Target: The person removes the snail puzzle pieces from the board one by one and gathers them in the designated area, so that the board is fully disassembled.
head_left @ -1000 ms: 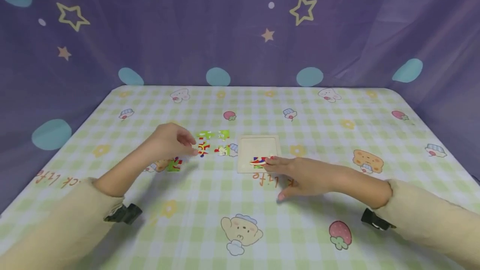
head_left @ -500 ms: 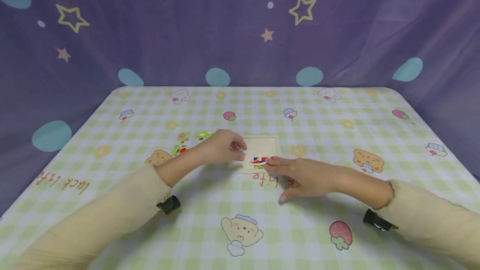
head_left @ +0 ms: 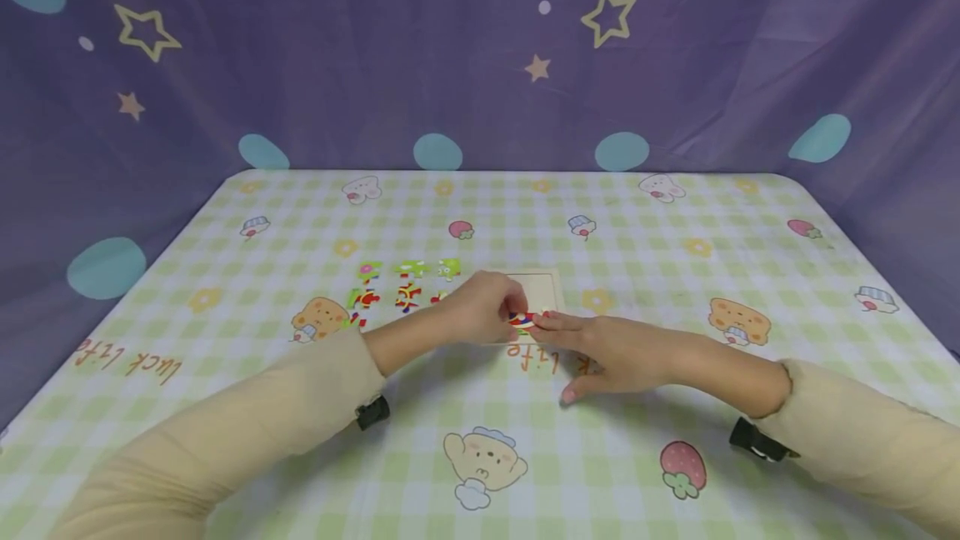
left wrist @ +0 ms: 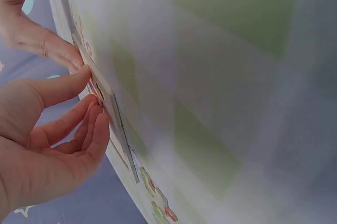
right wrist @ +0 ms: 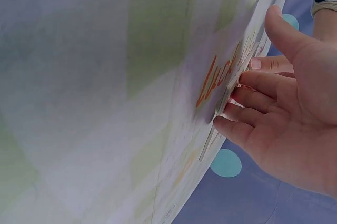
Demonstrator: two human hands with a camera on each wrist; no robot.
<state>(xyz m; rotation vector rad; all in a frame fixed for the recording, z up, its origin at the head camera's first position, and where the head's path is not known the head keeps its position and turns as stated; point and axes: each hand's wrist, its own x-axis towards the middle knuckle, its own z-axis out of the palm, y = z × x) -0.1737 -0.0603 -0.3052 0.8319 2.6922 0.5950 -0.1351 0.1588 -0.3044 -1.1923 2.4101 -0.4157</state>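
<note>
My left hand (head_left: 483, 307) reaches over the left part of a shallow wooden puzzle tray (head_left: 545, 286), thumb and fingertips pinching a small puzzle piece mostly hidden by the fingers. In the left wrist view, its thumb and index finger meet low at the tray (left wrist: 113, 100). From the other side comes my right hand (head_left: 611, 348), its fingers stretched out and fingertips resting on the tray's lower right. Red, blue and white puzzle pieces (head_left: 522, 320) show between both hands. The right wrist view has the right hand's (right wrist: 284, 97) fingers lying along the tray edge.
Left of the tray lie several loose puzzle pieces, among them a green one (head_left: 448, 267), a red and yellow one (head_left: 407, 297) and one with a pink flower (head_left: 368, 270). The left forearm overlaps some of them. A checked cloth (head_left: 600, 473) covers the table, with a purple curtain (head_left: 450, 57) behind.
My left hand has moved right from beside the loose pieces to the tray, now close to the right fingertips. The right hand has stayed on the tray.
</note>
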